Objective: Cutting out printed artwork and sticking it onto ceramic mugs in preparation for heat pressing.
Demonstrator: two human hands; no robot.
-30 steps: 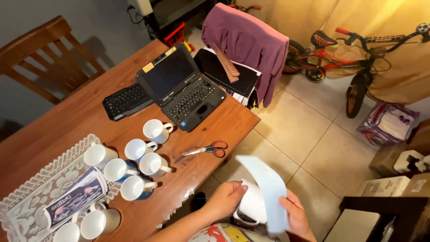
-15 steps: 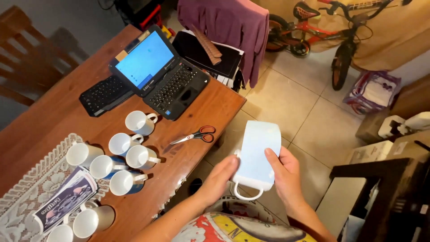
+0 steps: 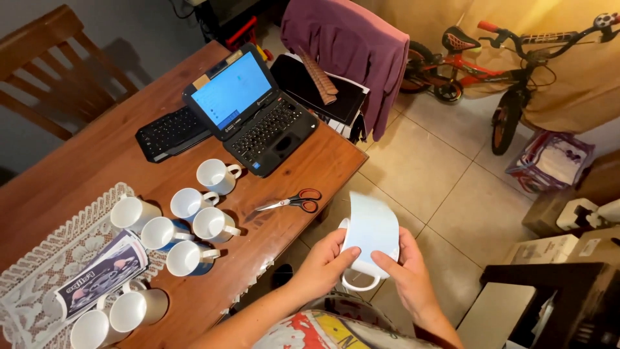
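Both my hands hold one white mug [image 3: 363, 274] with a white paper sheet [image 3: 370, 225] wrapped against its side, out past the table's corner above the floor. My left hand [image 3: 326, 261] grips the mug from the left. My right hand [image 3: 405, 270] presses the sheet from the right. The mug's handle points down toward me. Red-handled scissors [image 3: 294, 201] lie on the wooden table [image 3: 84, 161] just left of my hands.
Several white mugs [image 3: 194, 223] stand on the table beside a lace mat [image 3: 39, 278] with printed sheets [image 3: 97, 274]. A laptop [image 3: 248, 110] and a keyboard [image 3: 169, 132] sit further back. A chair with purple cloth [image 3: 349, 45], a bicycle [image 3: 510, 71] and boxes [image 3: 562, 239] surround the table.
The sheet, held up loose a second ago, now lies wrapped against the mug. My hands have come closer together around it and the view has shifted.
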